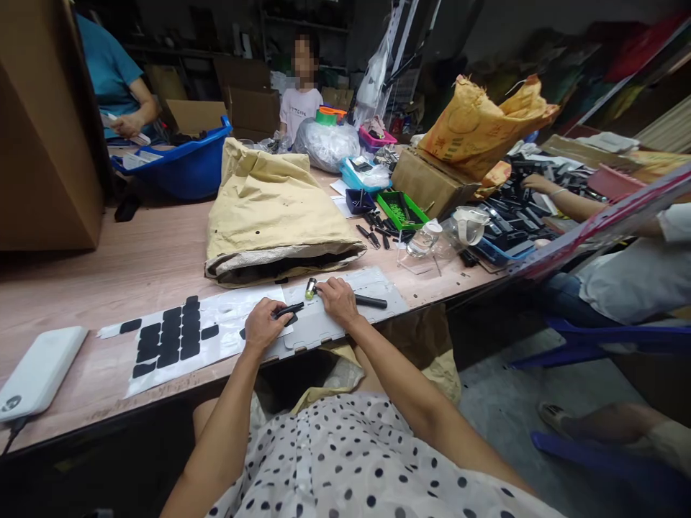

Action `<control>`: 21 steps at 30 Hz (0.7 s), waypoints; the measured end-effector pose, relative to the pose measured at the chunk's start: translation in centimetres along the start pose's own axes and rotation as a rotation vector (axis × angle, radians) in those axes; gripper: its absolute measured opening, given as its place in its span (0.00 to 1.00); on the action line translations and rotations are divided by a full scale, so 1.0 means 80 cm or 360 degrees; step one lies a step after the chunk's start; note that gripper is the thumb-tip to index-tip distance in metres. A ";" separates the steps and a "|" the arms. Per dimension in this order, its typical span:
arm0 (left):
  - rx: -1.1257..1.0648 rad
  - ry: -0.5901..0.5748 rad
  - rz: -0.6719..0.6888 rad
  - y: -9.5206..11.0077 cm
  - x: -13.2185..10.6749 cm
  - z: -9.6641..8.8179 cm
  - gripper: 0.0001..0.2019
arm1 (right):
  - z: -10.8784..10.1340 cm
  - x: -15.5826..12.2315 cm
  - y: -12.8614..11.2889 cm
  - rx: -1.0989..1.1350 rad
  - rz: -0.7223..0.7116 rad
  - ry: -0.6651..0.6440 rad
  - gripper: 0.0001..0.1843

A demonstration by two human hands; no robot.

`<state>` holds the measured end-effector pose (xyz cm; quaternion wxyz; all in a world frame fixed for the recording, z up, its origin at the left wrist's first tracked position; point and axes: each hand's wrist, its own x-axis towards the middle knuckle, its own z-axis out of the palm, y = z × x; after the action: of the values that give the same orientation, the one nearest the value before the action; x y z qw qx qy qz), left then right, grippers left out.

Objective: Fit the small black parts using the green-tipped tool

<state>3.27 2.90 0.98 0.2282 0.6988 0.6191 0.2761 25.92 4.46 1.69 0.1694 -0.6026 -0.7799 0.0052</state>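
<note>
My left hand (pixel 263 321) is closed around a small black slender part (pixel 289 310) that points to the right, low over a grey board (pixel 324 327). A flat black piece lies partly under those fingers. My right hand (pixel 338 298) grips a hammer near its head (pixel 311 288), which is shiny metal with a yellow-green end. Its black handle (pixel 371 301) sticks out to the right of the hand. Left of my hands, a white sheet (pixel 219 313) carries rows of black rounded patches (pixel 170 334).
A beige sack (pixel 275 205) lies open towards me. Behind stand a blue basin (pixel 183 169), a green tray (pixel 402 210) and a carton (pixel 429 180). A white power bank (pixel 43 373) sits left. Co-workers are behind the table and at right, beside a heap of black parts.
</note>
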 end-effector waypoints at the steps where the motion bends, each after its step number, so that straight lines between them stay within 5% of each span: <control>1: -0.0002 -0.0003 0.0006 0.000 0.000 -0.001 0.06 | 0.002 -0.001 0.000 0.0009 0.0004 0.0004 0.13; 8: -0.0226 0.0038 0.0055 0.018 -0.011 -0.018 0.12 | 0.003 0.001 -0.002 0.0082 0.0039 0.0003 0.13; 11: -0.0360 -0.0026 0.0084 0.034 -0.048 -0.025 0.17 | 0.002 0.003 -0.003 0.0081 0.0041 0.0005 0.13; 14: -0.0426 -0.0291 0.0184 0.043 -0.102 -0.021 0.18 | 0.002 0.004 -0.005 0.0061 0.0068 -0.0008 0.13; 17: -0.0364 -0.0503 0.0151 0.034 -0.145 -0.005 0.19 | 0.002 0.005 -0.007 0.0043 0.0068 -0.0010 0.13; 21: -0.0043 -0.0555 -0.0145 -0.001 -0.161 0.022 0.15 | 0.001 0.006 -0.008 0.0032 0.0041 0.0008 0.13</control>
<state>3.40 -9.81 -1.71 0.3536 0.7043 0.5974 0.1485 25.21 4.76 1.86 0.1772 -0.6110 -0.7714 0.0138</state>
